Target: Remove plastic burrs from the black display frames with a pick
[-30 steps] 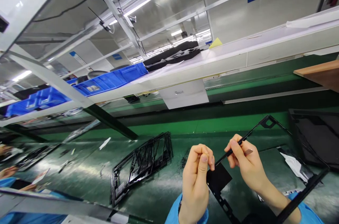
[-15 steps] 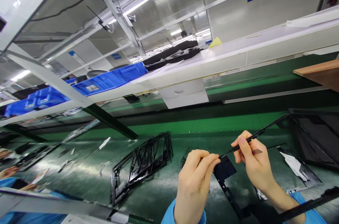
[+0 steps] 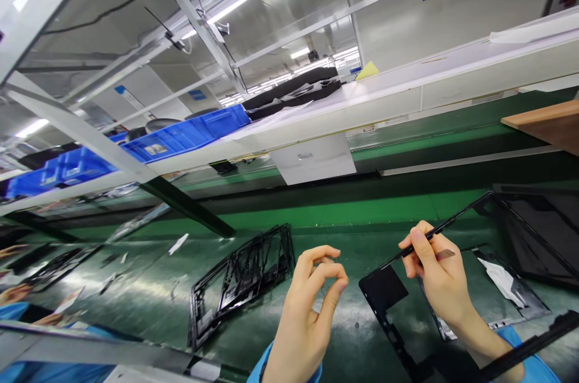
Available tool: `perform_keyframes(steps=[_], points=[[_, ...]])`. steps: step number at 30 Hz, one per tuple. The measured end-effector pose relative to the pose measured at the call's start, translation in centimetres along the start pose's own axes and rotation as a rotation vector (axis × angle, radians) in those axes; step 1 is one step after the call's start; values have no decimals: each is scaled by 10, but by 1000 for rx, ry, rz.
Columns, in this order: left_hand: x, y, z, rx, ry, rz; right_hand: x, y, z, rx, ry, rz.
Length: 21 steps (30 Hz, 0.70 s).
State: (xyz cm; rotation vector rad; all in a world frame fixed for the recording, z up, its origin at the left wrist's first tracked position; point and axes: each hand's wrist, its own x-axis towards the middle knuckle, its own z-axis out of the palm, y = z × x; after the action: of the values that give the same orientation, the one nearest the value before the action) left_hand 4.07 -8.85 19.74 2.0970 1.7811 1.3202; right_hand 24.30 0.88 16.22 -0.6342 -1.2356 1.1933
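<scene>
My right hand (image 3: 441,268) grips the upper edge of a thin black plastic frame (image 3: 468,207), with a small flat blade-like piece (image 3: 446,254) also sticking out between its fingers. The frame is tilted up, and a dark square panel (image 3: 384,289) fills its left corner. Part of the frame passes in front of my right forearm. My left hand (image 3: 312,304) is raised just left of that corner, apart from the frame. Its thumb and index fingertips come together in a pinch; whether anything tiny is between them cannot be seen.
Several black frames lie in a stack (image 3: 244,283) on the green bench (image 3: 149,274). Behind my right hand lie another frame with a white scrap (image 3: 502,280) and a dark panel (image 3: 543,232). A shelf (image 3: 398,93) with blue bins (image 3: 190,132) runs above. A co-worker's hands (image 3: 15,294) are at far left.
My left hand has come off the frame's corner and moved left and slightly down, fingers still curled. My right hand keeps its hold, shifted slightly right.
</scene>
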Motion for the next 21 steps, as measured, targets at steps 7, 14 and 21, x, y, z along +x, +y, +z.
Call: perform_keyframes(steps=[7,14,21], points=[[-1,12,7,-171,-28,-35,-5,1,6,2,2,4],[2,19,37,-529,24,179,-11,-1,11,8,-28,-9],[-1,19,36,-496,90,113,-14,-7,12,17,-36,-19]])
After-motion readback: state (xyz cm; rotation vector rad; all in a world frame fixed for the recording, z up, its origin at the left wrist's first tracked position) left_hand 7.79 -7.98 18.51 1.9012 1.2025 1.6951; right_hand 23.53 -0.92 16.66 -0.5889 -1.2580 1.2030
